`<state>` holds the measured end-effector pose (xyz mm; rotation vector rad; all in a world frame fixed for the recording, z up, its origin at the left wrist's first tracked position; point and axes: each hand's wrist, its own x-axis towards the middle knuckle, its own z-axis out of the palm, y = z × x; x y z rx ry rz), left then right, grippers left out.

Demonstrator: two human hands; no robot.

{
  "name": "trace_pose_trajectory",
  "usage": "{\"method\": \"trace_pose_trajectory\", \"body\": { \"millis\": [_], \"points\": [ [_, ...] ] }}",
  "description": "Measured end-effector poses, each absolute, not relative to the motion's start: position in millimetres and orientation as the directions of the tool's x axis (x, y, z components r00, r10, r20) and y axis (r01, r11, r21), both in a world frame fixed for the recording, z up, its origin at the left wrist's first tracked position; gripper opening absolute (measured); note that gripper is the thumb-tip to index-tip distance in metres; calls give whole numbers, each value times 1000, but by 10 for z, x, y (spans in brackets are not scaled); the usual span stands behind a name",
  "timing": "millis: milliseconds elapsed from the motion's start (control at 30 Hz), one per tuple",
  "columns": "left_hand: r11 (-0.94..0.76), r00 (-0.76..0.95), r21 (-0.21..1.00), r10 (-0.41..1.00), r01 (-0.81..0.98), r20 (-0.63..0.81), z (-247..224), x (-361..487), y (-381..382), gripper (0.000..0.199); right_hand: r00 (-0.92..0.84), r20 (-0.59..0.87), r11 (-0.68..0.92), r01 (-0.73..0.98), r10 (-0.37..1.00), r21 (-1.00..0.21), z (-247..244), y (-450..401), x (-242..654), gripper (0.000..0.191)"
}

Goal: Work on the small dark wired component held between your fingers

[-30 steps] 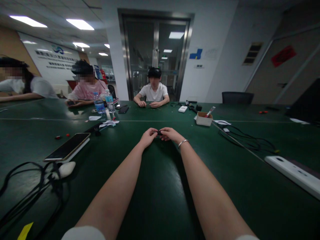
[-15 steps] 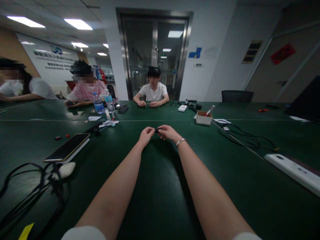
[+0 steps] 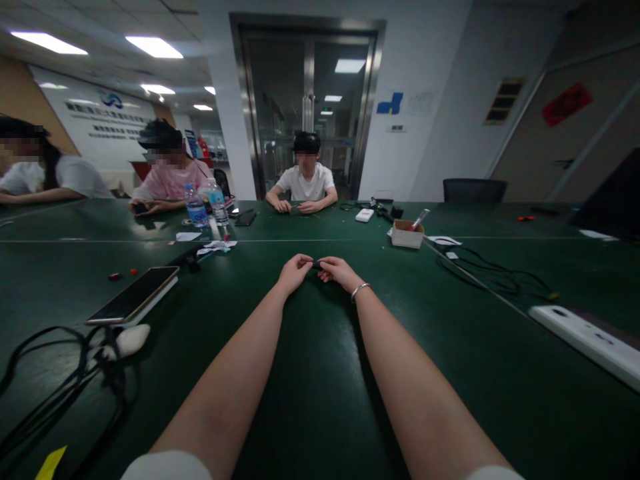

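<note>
Between my two hands is a small dark object (image 3: pixel 316 265), too small and too covered by fingers to name. My left hand (image 3: pixel 296 272) pinches its left end between thumb and fingertips. From the other side, my right hand (image 3: pixel 340 272) grips the right end, its lower fingers curled in. A silver bracelet (image 3: pixel 360 291) circles my right wrist. Both forearms stretch forward over the dark green table (image 3: pixel 320 373), and the hands are close to its surface.
At left lie a phone (image 3: pixel 134 293) on a white item, black cables (image 3: pixel 107 360) and a white mouse-like object (image 3: pixel 133 340). Bottles (image 3: pixel 217 203), a small box (image 3: pixel 407 235) and a power strip (image 3: pixel 590 337) stand around. A person (image 3: pixel 306 180) sits opposite; two more sit at left.
My right hand has shifted slightly down, its fingers curling a little more around the small dark object. The left hand has barely moved and keeps its pinch.
</note>
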<state>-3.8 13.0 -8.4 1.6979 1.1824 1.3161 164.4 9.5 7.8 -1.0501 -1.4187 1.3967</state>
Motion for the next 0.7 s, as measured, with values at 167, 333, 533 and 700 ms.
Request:
{"method": "trace_pose_trajectory", "body": {
  "millis": [167, 333, 533, 700],
  "points": [
    [-298, 76, 921, 955, 250, 288, -96, -42, 146, 26, -282, 26, 21, -20, 959, -1000, 73, 76, 1659, 11],
    [-316, 66, 901, 948, 296, 311, -65, -44, 113, 21, -283, 22, 17, -20, 959, -1000, 82, 65, 1658, 11],
    [-313, 74, 911, 950, 269, 304, -80, -31, 125, 22, -279, 18, 9, -33, 960, -999, 91, 55, 1657, 11],
    [-298, 78, 914, 955, 276, 287, -94, -33, 139, 24, -279, 21, 13, -30, 960, -999, 87, 61, 1657, 10]
  ]
}}
